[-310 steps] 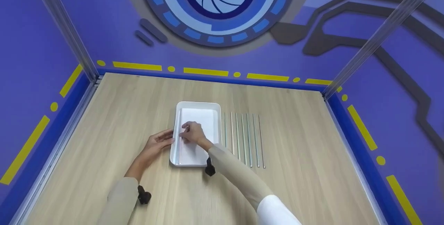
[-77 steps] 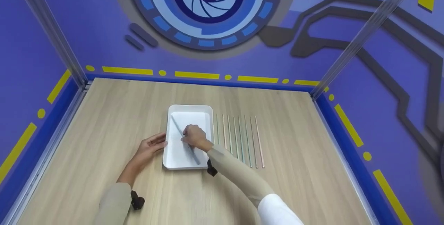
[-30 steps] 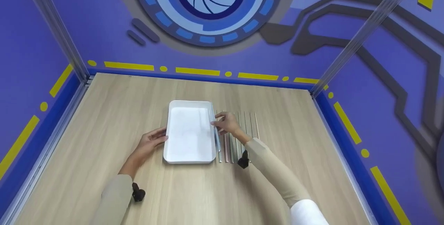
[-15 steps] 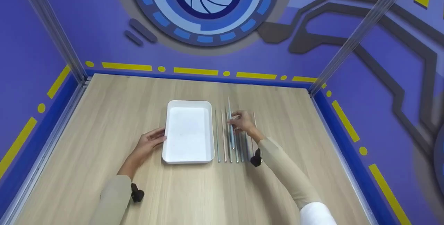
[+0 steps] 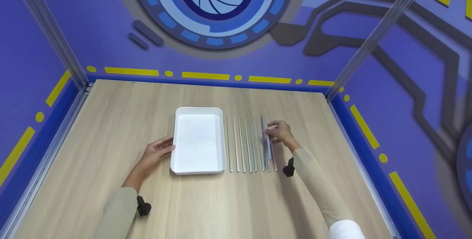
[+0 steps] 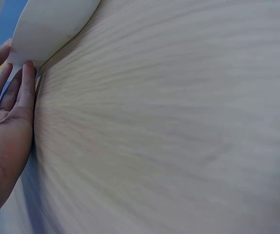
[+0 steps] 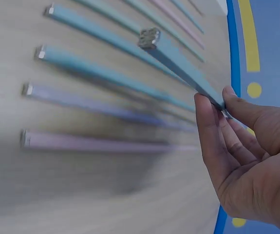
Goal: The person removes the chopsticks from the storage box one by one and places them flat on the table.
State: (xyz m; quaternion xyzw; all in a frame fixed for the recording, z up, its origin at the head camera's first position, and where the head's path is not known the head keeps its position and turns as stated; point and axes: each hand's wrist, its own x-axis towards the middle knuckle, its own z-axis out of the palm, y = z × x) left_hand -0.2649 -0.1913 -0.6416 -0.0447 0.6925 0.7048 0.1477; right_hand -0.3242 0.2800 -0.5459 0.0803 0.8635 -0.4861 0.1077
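Observation:
My right hand (image 5: 281, 132) pinches a long, thin, pale blue square-section stick (image 7: 178, 68) between thumb and fingers. It is raised over the right end of a row of similar sticks (image 5: 241, 146). In the right wrist view its silvery end points toward the camera; below lie a lavender stick (image 7: 96, 105) and a pink stick (image 7: 96, 142). Left of the row sits a white rectangular tray (image 5: 199, 110), its floor bare. Extended fingers of my left hand (image 5: 153, 156) touch the tray's left wall, also seen in the left wrist view.
The wood-grain table (image 5: 206, 209) is bounded by a blue-purple back wall (image 5: 110, 54) and side walls. Metal posts (image 5: 379, 36) stand at its rear corners. The row's sticks lie parallel, close beside the tray's right side.
My right hand has lifted the blue stick out of the tray and carried it rightward across the row to its right end. My left hand has stayed at the tray.

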